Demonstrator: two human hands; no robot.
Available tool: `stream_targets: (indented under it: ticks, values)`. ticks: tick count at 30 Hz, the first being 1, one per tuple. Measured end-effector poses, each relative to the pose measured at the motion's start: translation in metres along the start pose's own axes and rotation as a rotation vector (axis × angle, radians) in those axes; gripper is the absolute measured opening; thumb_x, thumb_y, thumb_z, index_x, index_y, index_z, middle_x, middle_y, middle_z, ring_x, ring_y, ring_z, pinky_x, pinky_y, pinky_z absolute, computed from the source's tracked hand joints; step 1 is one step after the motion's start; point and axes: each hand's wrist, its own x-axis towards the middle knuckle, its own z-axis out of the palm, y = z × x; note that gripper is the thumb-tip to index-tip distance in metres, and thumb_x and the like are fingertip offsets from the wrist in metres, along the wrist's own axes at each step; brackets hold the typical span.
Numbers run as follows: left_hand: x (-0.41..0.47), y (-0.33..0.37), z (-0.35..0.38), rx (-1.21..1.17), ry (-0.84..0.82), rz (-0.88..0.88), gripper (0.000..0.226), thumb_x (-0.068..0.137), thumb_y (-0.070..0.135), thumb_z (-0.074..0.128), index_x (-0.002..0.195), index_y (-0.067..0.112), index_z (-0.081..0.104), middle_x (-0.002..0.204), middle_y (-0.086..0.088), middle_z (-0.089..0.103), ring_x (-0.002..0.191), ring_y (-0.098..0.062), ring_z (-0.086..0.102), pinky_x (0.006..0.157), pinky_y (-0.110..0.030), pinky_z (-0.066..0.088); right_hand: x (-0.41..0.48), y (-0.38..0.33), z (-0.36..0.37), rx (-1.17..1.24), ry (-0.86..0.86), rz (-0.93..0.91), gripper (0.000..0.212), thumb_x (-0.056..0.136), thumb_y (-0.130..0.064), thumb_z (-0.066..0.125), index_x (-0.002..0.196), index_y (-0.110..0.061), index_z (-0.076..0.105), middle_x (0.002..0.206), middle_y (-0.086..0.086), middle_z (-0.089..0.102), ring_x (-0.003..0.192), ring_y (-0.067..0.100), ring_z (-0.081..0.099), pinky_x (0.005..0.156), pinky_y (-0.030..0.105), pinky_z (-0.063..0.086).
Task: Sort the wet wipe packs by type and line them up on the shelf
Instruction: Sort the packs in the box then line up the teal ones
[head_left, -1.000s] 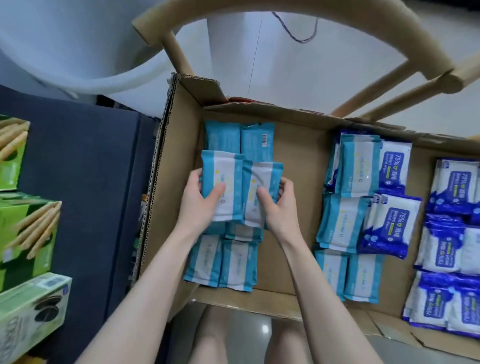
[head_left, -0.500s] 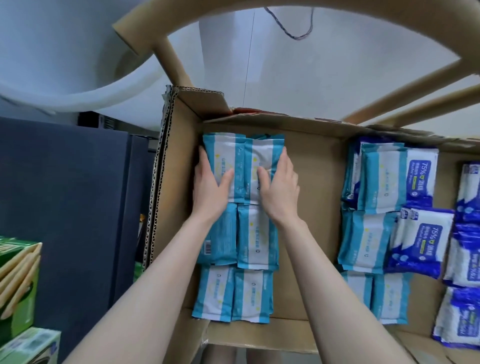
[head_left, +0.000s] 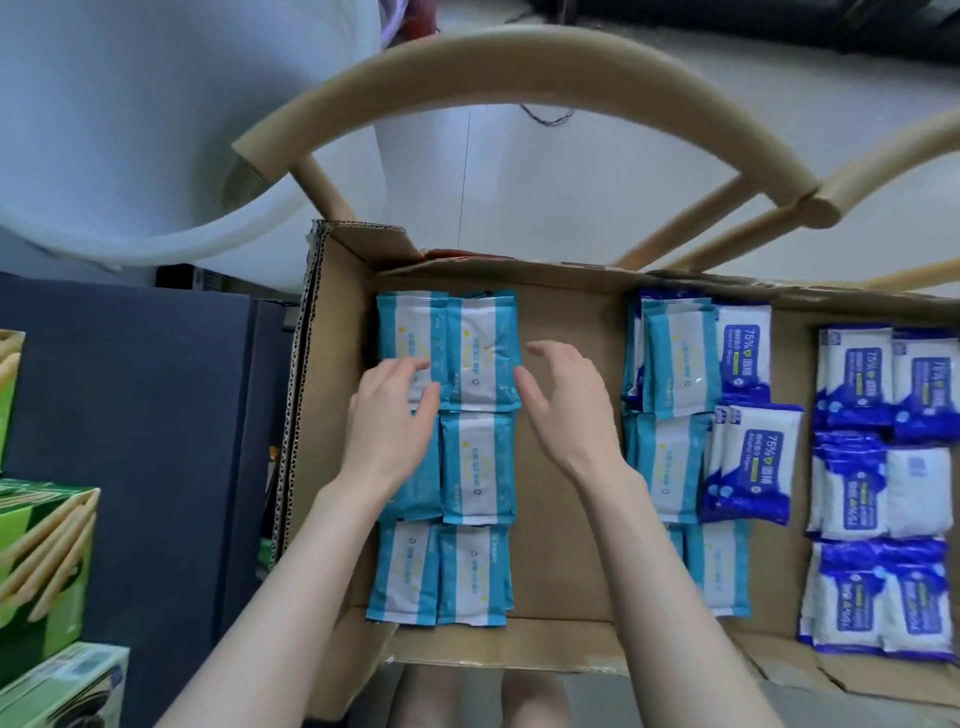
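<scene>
Head view, far left: green cartons (head_left: 36, 545) stand outside the cardboard box (head_left: 550, 571); their print is too blurred to read.
Done, left wall: the teal packs (head_left: 478, 467) lie in two tidy columns of three rows, running from the box's far edge to its near edge.
Left hand: the left hand (head_left: 387, 426) rests with relaxed, open fingers on the far-left pack of that block and grips nothing.
Right hand: the right hand (head_left: 566, 405) hovers just beside the block's far-right pack, fingers loosely spread, empty.
Teal print: pale yellow lettering, too small to read.
Left to do, box middle: a mixed pile (head_left: 675, 364) of teal packs overlaps blue packs (head_left: 756, 462); these likely need separating.
Blue print: "75%" and "Alcohol Wipes" are legible.
Right edge: a blue block (head_left: 857, 493) sits in rows, nearly aligned.
Progress: probably past halfway.
</scene>
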Motion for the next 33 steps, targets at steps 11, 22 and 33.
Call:
stream_targets:
  ticks: [11, 22, 33]
  values:
    - [-0.106, 0.078, 0.068, -0.049, -0.024, 0.139, 0.027, 0.091, 0.024, 0.051, 0.111, 0.01, 0.063, 0.107, -0.003, 0.065, 0.104, -0.02, 0.059, 0.092, -0.035, 0.044, -0.116, 0.093, -0.073, 0.099, 0.119, 0.118, 0.026, 0.095, -0.02, 0.053, 0.118, -0.009, 0.059, 0.12, 0.003, 0.06, 0.115, 0.019, 0.05, 0.089, 0.016, 0.029]
    - [-0.211, 0.12, 0.231, -0.169, -0.024, -0.138, 0.019, 0.09, 0.008, 0.057, 0.109, 0.008, 0.063, 0.104, -0.002, 0.065, 0.098, -0.016, 0.058, 0.083, -0.016, 0.035, -0.202, 0.241, -0.091, 0.078, -0.097, 0.202, 0.024, 0.096, -0.02, 0.051, 0.115, -0.008, 0.06, 0.118, 0.006, 0.061, 0.11, 0.025, 0.053, 0.09, 0.032, 0.038]
    - [-0.196, 0.093, 0.294, -0.208, -0.031, -0.48, 0.059, 0.088, 0.024, 0.064, 0.137, 0.008, 0.037, 0.136, -0.008, 0.041, 0.126, -0.022, 0.041, 0.105, -0.033, 0.034, -0.188, 0.289, -0.043, 0.172, -0.083, 0.342, 0.037, 0.092, -0.022, 0.059, 0.124, -0.005, 0.053, 0.126, 0.01, 0.049, 0.116, 0.027, 0.048, 0.097, 0.031, 0.037]
